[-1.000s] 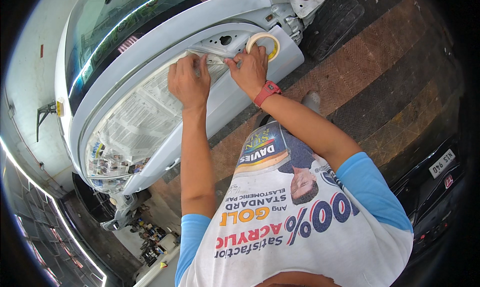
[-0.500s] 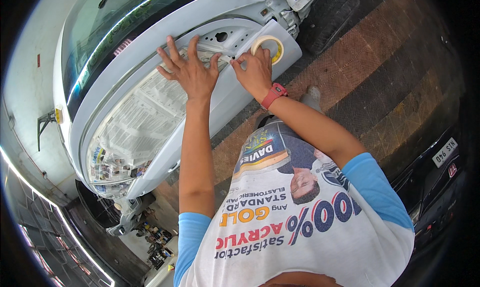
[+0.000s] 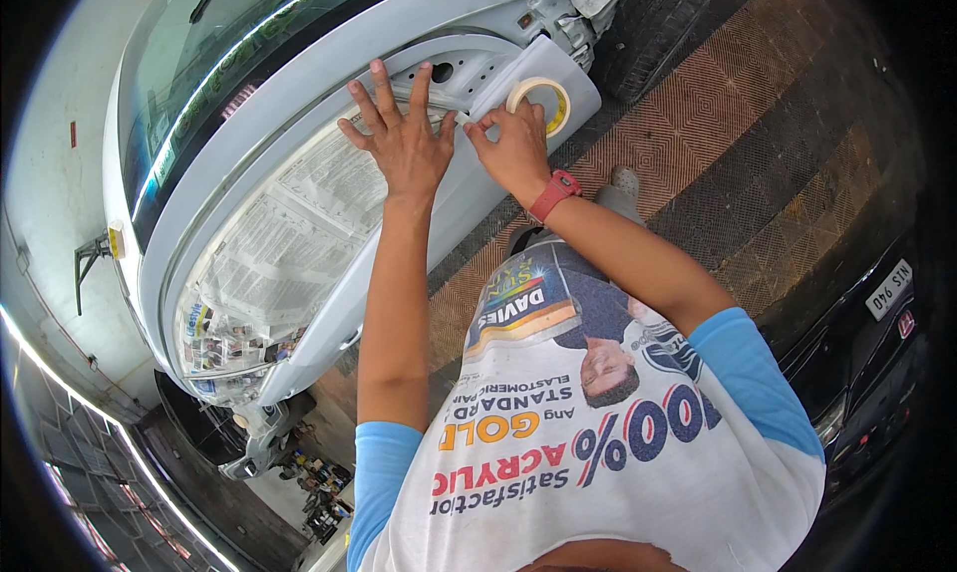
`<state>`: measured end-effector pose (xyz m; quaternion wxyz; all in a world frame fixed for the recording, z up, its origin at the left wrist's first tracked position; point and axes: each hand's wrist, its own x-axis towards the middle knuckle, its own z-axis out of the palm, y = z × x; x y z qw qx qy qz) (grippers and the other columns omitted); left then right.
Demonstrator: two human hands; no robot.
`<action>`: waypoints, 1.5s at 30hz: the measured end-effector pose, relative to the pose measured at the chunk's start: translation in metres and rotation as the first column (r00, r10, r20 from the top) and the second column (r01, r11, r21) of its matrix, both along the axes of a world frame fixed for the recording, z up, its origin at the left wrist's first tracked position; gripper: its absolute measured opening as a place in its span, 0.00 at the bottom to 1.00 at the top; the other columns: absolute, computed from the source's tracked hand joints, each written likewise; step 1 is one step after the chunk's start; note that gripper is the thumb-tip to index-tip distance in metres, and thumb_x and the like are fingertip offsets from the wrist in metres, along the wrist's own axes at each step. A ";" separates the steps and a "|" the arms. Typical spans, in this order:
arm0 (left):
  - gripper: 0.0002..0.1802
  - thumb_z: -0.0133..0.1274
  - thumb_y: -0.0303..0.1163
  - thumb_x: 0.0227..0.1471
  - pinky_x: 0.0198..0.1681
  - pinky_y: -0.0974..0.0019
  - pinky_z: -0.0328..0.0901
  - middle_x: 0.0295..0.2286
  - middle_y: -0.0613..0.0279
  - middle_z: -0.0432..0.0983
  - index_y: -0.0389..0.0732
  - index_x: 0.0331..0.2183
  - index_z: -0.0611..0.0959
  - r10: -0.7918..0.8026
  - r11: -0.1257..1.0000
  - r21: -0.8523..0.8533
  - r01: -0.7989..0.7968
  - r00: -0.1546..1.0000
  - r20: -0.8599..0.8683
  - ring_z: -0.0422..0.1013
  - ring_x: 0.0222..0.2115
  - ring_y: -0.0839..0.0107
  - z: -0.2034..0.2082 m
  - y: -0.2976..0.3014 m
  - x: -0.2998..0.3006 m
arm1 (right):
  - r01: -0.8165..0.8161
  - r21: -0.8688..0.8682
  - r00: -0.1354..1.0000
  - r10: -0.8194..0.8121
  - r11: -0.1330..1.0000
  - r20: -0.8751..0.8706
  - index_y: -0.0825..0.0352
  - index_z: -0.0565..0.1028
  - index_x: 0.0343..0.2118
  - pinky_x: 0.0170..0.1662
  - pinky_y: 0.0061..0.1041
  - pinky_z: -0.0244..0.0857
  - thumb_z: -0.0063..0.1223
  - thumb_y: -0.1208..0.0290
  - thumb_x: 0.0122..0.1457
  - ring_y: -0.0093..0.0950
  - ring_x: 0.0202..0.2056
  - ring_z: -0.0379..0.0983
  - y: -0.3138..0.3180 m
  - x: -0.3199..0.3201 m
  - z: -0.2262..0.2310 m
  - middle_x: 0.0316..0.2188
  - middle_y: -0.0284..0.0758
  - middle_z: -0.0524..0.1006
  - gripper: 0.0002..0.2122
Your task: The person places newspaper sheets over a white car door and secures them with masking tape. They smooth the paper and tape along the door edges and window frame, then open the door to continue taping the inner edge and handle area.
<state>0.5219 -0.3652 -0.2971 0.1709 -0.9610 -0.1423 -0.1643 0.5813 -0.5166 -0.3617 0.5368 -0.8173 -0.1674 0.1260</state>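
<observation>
My left hand is spread over the upper right end of a newspaper covering, which fills the window opening of a pale grey car door. Its thumb reaches toward a short pale strip of masking tape at the corner of that opening. Just right of it, my right hand, with a red watch on the wrist, pinches the tape with thumb and forefinger. A cream roll of masking tape sits at the back of this hand, partly covered by its fingers. Whether the fingers also grip the roll is hidden.
The car's windshield lies beyond the door at the upper left. A tyre stands past the door's right end. Brown and black ribbed floor tiles run to the right, where a dark car is parked close behind me.
My left hand has shifted a little right and up, bringing its thumb closer to the right hand. The right hand has edged slightly right, still pinching the tape.
</observation>
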 end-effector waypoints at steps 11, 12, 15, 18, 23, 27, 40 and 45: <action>0.60 0.80 0.58 0.44 0.74 0.24 0.08 0.83 0.53 0.36 0.77 0.75 0.69 -0.028 0.998 0.052 0.033 0.994 -0.110 0.23 0.82 0.42 0.009 -0.008 0.012 | -0.010 0.036 0.995 0.014 0.999 -0.099 0.64 0.90 0.37 0.59 0.49 0.65 0.72 0.56 0.61 0.55 0.51 0.72 -0.008 0.000 0.004 0.44 0.55 0.83 0.14; 0.60 0.80 0.58 0.45 0.74 0.24 0.08 0.83 0.54 0.37 0.77 0.75 0.69 -0.027 0.998 0.059 0.035 0.991 -0.133 0.23 0.82 0.43 0.010 -0.008 0.013 | -0.029 0.056 0.990 0.036 0.998 -0.138 0.65 0.90 0.38 0.60 0.48 0.65 0.72 0.56 0.61 0.55 0.52 0.72 -0.008 0.001 0.007 0.45 0.56 0.83 0.15; 0.61 0.81 0.54 0.44 0.75 0.26 0.08 0.83 0.58 0.37 0.79 0.76 0.68 -0.090 0.994 0.047 0.097 0.987 -0.134 0.24 0.83 0.48 0.010 -0.007 0.019 | -0.090 0.120 0.966 0.116 0.989 -0.229 0.65 0.90 0.41 0.61 0.47 0.65 0.72 0.54 0.61 0.56 0.56 0.72 -0.009 0.004 0.015 0.46 0.57 0.83 0.17; 0.66 0.81 0.46 0.40 0.78 0.28 0.12 0.83 0.65 0.42 0.81 0.76 0.66 -0.113 0.989 0.084 0.125 0.985 -0.129 0.33 0.83 0.54 0.008 -0.010 0.024 | -0.146 0.150 0.948 0.181 0.978 -0.260 0.64 0.89 0.45 0.63 0.47 0.65 0.72 0.54 0.61 0.55 0.59 0.73 -0.014 0.004 0.018 0.50 0.56 0.83 0.19; 0.66 0.82 0.49 0.38 0.76 0.27 0.08 0.83 0.63 0.40 0.83 0.76 0.67 -0.122 0.968 0.185 0.168 0.964 -0.236 0.31 0.83 0.53 0.014 -0.009 0.033 | -0.215 0.172 0.919 0.259 0.961 -0.299 0.61 0.89 0.50 0.65 0.46 0.66 0.70 0.54 0.63 0.50 0.58 0.74 -0.040 0.008 0.005 0.53 0.50 0.81 0.19; 0.68 0.82 0.43 0.37 0.77 0.28 0.10 0.83 0.65 0.40 0.84 0.76 0.66 -0.095 0.955 0.243 0.171 0.950 -0.297 0.34 0.83 0.56 0.018 -0.013 0.043 | -0.254 0.120 0.907 0.279 0.960 -0.314 0.60 0.89 0.50 0.64 0.44 0.66 0.70 0.54 0.65 0.47 0.56 0.74 -0.088 0.016 0.001 0.48 0.48 0.82 0.17; 0.72 0.84 0.37 0.39 0.80 0.24 0.36 0.83 0.71 0.38 0.83 0.77 0.61 -0.142 0.971 0.111 0.213 0.881 -0.450 0.37 0.83 0.59 0.032 -0.018 0.063 | -0.174 0.105 0.889 0.202 0.979 -0.412 0.68 0.87 0.44 0.54 0.36 0.74 0.67 0.61 0.68 0.34 0.44 0.83 -0.182 0.029 -0.064 0.39 0.40 0.88 0.14; 0.72 0.85 0.40 0.39 0.80 0.23 0.40 0.83 0.72 0.37 0.84 0.77 0.60 -0.157 0.981 0.023 0.192 0.861 -0.484 0.37 0.83 0.59 0.037 -0.018 0.068 | -0.182 0.100 0.891 0.208 0.978 -0.404 0.68 0.87 0.44 0.53 0.36 0.74 0.67 0.61 0.68 0.33 0.43 0.83 -0.191 0.042 -0.055 0.39 0.40 0.87 0.13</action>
